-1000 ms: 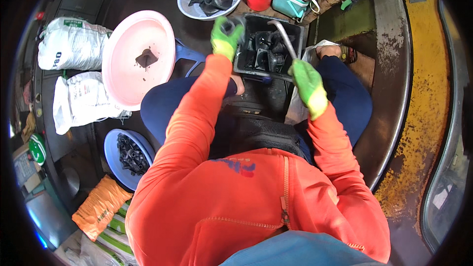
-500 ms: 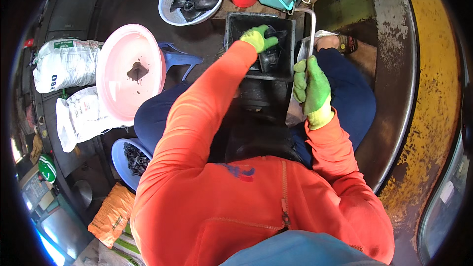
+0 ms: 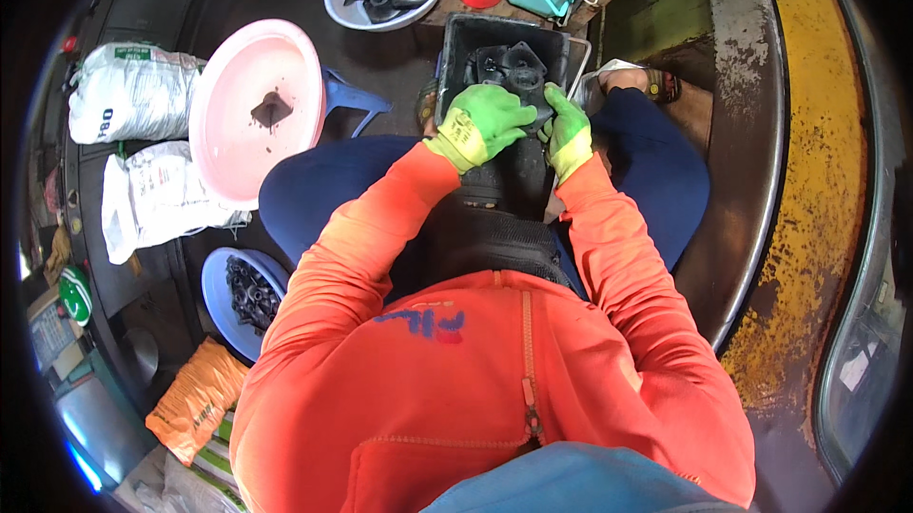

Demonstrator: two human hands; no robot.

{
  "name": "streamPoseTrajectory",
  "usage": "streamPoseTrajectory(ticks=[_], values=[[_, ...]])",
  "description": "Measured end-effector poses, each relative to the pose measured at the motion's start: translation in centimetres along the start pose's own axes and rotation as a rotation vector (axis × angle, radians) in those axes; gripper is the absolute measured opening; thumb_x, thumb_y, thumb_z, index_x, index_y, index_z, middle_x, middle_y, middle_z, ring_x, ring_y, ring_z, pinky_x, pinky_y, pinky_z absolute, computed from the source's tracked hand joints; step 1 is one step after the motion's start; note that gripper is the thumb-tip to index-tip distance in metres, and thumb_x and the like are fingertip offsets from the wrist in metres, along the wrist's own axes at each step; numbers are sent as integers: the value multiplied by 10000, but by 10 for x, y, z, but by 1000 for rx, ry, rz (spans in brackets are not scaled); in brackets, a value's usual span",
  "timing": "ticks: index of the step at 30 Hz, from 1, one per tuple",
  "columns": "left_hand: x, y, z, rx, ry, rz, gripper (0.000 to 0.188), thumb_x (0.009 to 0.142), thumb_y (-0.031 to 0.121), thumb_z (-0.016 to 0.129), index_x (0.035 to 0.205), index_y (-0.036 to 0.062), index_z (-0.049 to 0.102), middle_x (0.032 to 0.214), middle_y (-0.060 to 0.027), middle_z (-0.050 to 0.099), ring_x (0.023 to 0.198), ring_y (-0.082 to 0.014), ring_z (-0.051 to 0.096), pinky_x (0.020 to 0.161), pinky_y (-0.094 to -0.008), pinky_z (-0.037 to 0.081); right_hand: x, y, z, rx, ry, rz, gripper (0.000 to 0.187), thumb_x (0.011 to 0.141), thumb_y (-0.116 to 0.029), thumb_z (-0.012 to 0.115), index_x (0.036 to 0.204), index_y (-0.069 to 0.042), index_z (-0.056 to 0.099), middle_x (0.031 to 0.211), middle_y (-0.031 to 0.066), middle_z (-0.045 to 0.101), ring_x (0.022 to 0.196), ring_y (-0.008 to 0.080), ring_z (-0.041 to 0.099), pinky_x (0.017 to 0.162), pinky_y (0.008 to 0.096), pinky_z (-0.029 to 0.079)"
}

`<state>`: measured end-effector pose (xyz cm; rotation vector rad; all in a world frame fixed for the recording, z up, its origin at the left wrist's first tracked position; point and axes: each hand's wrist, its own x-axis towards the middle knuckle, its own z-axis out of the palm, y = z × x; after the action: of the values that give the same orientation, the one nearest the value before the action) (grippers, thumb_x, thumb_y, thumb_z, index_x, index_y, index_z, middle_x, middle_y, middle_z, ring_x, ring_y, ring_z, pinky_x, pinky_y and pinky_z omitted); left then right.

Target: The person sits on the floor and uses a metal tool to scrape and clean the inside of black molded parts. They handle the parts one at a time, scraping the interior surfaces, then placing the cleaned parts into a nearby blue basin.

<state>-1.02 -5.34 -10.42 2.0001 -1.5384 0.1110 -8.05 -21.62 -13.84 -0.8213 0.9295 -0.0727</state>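
Left grip (image 3: 489, 121) clasps black part (image 3: 526, 77) at near end; right grip (image 3: 565, 129) beside, hold unclear.

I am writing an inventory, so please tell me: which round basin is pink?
The large middle basin, left of the left hand; the pale upper basin and the blue lower basin are not pink.

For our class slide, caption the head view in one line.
Green-gloved left hand and right hand at a black bin of dark parts, a pink basin to the left.
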Motion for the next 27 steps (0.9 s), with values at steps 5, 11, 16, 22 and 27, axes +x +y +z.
streamPoseTrajectory(ticks=[5,11,16,22,27], values=[[-22,-3,1,-398,287,-638,783,680,280,808,1317,-27,470,1403,-210,417,1292,-292,433,1014,-363,419,-7,29,2,-64,-145,-141,340,875,-141,640,1200,-60,580,748,7,567,444,95,407,416,251,308],[-36,-51,39,-346,190,-691,581,655,298,817,1154,71,622,1316,-148,536,1203,-301,522,1021,-372,411,5,41,-1,-870,-24,-594,390,940,-350,525,1156,-35,604,945,131,663,865,211,629,784,336,475],[-69,-86,72,-162,206,-798,625,660,290,821,1198,80,583,1317,-146,533,1198,-288,526,1013,-359,421,-9,55,-8,-1081,-330,-553,373,949,-394,463,1067,-74,614,1049,204,631,1025,390,586,856,421,452],[-84,-111,105,-309,181,-857,668,679,293,815,1238,54,540,1271,-125,552,1167,-229,542,973,-329,450,-31,48,2,-1079,-463,-857,346,965,-356,431,1005,-42,571,958,220,623,966,430,571,809,453,450],[-87,-113,114,-288,235,-829,730,636,217,840,1273,62,520,1319,-139,522,1161,-265,540,997,-341,444,-28,52,7,-1455,-271,-455,326,971,-339,430,983,-34,546,933,250,605,910,449,569,765,467,446]])
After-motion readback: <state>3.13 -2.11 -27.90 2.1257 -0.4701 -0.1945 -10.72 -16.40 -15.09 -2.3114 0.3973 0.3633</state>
